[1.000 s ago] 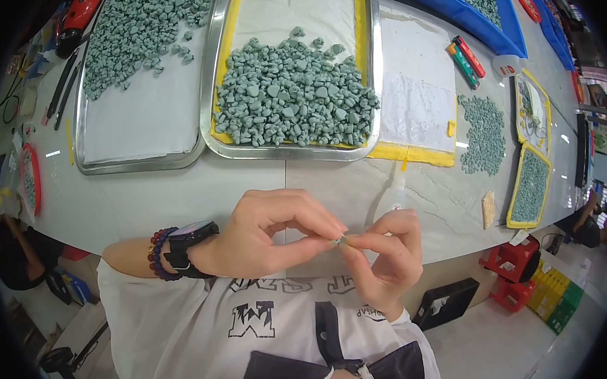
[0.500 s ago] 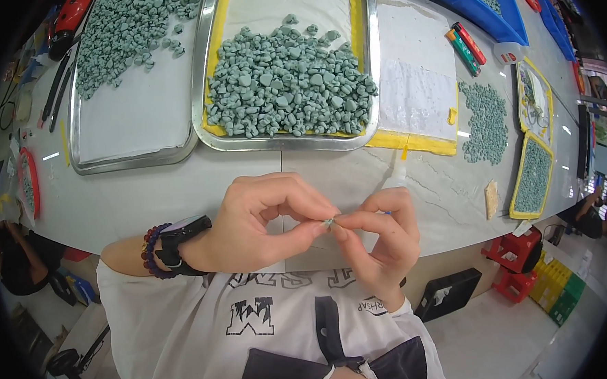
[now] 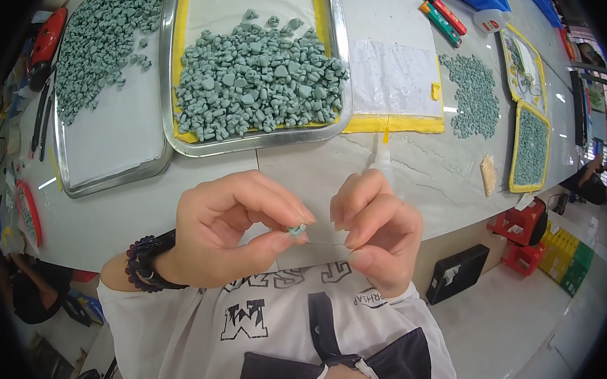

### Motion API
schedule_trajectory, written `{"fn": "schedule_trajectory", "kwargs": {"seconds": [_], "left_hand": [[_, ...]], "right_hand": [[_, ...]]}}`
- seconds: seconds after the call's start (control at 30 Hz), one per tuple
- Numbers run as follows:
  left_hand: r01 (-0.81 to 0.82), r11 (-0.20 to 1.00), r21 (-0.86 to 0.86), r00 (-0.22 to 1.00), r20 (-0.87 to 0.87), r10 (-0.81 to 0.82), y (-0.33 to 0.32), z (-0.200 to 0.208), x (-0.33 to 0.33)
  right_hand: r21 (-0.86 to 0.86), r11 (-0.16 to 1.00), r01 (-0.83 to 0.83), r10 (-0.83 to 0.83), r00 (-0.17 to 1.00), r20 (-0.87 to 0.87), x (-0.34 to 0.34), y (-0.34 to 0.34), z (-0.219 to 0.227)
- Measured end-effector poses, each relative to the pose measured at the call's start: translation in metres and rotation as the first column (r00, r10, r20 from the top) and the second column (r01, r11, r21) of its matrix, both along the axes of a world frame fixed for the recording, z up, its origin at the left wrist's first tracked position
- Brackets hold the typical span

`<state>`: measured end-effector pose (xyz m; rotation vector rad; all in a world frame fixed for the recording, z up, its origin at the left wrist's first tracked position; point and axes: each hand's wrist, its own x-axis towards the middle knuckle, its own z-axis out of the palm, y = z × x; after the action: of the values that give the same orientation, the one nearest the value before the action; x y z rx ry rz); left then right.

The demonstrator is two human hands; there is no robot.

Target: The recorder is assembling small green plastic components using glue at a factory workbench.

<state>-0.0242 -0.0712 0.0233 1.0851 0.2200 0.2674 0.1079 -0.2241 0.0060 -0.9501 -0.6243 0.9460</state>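
A small pale green stone-like piece [image 3: 297,229] is pinched between the thumb and fingertips of my left hand [image 3: 230,224]. To its right, my right hand [image 3: 384,230] hovers with curled fingers a little apart and nothing visible between them. The two hands do not touch. Just beyond my right hand is a white bottle [image 3: 382,156] with a thin yellow nozzle, its lower part hidden. Ahead of my hands, a metal tray [image 3: 246,145] lined in white and yellow carries a heap of green pieces [image 3: 253,82].
Another metal tray [image 3: 109,155] with green pieces lies at left. Right of the middle tray is a yellow-edged white sheet [image 3: 394,82]. Farther right are a red and a green lighter [image 3: 440,26], loose small pieces [image 3: 473,95] and a yellow-rimmed tray [image 3: 548,146]. Red stools [image 3: 522,229] stand below the table.
My hands have moved apart: the left went left with the green piece, while the right let go of it and drew back. The view has shifted slightly.
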Motion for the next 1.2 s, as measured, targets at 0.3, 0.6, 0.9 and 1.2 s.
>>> {"fn": "schedule_trajectory", "kwargs": {"seconds": [0.3,0.6,0.9,1.2], "left_hand": [[0.034,0.999,0.000,0.999,0.010,-0.034,-0.001,0.002,-0.004],[-0.010,0.993,0.119,0.999,0.052,0.003,-0.006,0.005,-0.005],[-0.031,0.949,0.313,0.999,0.034,0.022,0.001,0.003,-0.002],[-0.048,0.944,0.326,0.999,0.001,0.051,0.002,0.005,-0.001]], "right_hand": [[0.046,0.998,0.031,-0.035,0.997,0.072,-0.004,0.003,-0.001],[0.065,0.969,0.239,-0.215,0.677,0.704,-0.010,0.008,0.012],[0.064,0.959,0.276,-0.212,0.554,0.805,-0.008,0.007,0.019],[-0.003,0.926,0.377,-0.194,0.484,0.853,-0.012,0.010,0.023]]}}
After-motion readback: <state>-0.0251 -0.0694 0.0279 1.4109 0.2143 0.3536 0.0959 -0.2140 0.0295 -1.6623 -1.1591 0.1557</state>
